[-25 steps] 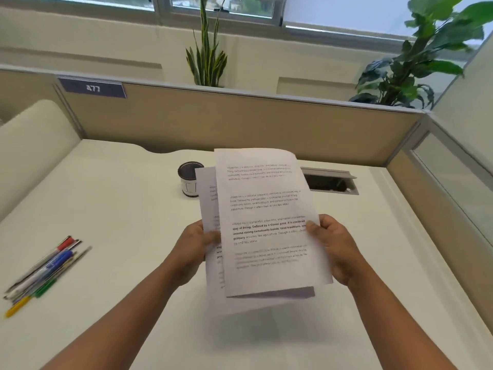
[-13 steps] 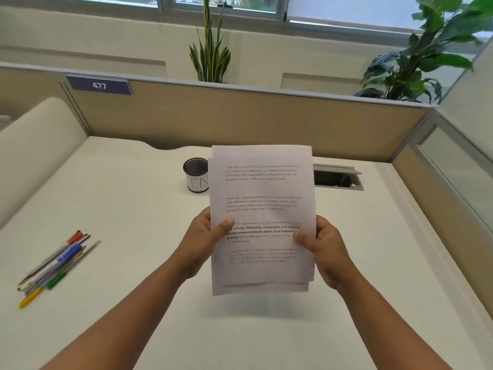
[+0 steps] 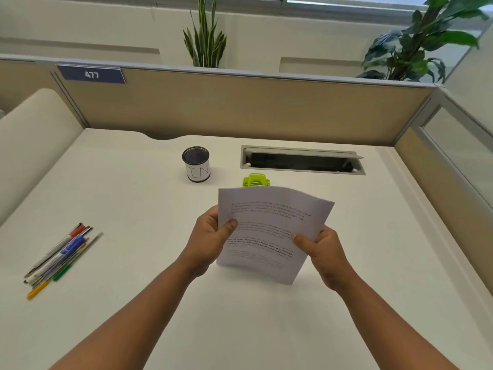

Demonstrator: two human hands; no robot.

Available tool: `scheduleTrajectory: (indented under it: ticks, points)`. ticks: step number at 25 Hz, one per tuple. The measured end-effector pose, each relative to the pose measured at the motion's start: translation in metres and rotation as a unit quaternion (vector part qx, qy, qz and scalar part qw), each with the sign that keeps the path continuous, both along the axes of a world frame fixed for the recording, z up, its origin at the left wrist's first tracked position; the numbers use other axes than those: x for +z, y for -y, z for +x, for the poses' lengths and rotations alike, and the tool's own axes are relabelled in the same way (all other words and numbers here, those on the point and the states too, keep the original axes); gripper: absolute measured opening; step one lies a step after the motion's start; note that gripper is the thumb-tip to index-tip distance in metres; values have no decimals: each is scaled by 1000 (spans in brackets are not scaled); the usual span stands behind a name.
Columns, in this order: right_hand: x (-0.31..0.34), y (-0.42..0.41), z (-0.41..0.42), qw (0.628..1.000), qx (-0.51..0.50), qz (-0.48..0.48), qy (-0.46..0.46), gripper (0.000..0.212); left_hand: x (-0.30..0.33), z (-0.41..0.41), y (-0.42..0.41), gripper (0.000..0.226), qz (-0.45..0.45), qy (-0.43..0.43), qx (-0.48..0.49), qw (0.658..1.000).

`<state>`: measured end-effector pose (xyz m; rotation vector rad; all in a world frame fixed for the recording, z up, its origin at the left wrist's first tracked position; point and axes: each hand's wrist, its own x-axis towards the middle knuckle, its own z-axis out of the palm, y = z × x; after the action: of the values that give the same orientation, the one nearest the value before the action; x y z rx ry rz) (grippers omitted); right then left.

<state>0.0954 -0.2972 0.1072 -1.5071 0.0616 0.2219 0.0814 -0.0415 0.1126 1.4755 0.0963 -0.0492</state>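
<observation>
A thin stack of printed paper sheets (image 3: 269,231) is held above the white desk (image 3: 133,198), tilted with its top edge bowed. My left hand (image 3: 210,236) grips its left edge, thumb on the printed face. My right hand (image 3: 322,249) grips the lower right edge, thumb also on top. Just beyond the top edge of the sheets sits a small green stapler (image 3: 255,180), partly hidden by the paper.
A black mesh pen cup (image 3: 197,164) with a white label stands behind the sheets to the left. Several pens and markers (image 3: 60,259) lie at the left. An open cable slot (image 3: 301,161) is at the back right. Beige partitions (image 3: 240,108) enclose the desk.
The sheets, offset a second ago, are now squared into one stack. The stack has come lower and tilted to the right, uncovering the green stapler behind it.
</observation>
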Motion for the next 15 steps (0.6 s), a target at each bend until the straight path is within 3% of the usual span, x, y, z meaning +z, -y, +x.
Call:
scheduleTrajectory:
  ticks: [7, 15]
  points:
    - [-2, -4, -7, 999, -6, -42, 28, 21, -6, 0, 2, 28, 25, 9, 27, 999]
    - [-14, -14, -18, 992, -17, -116, 38, 30, -31, -10, 13, 31, 39, -28, 26, 998]
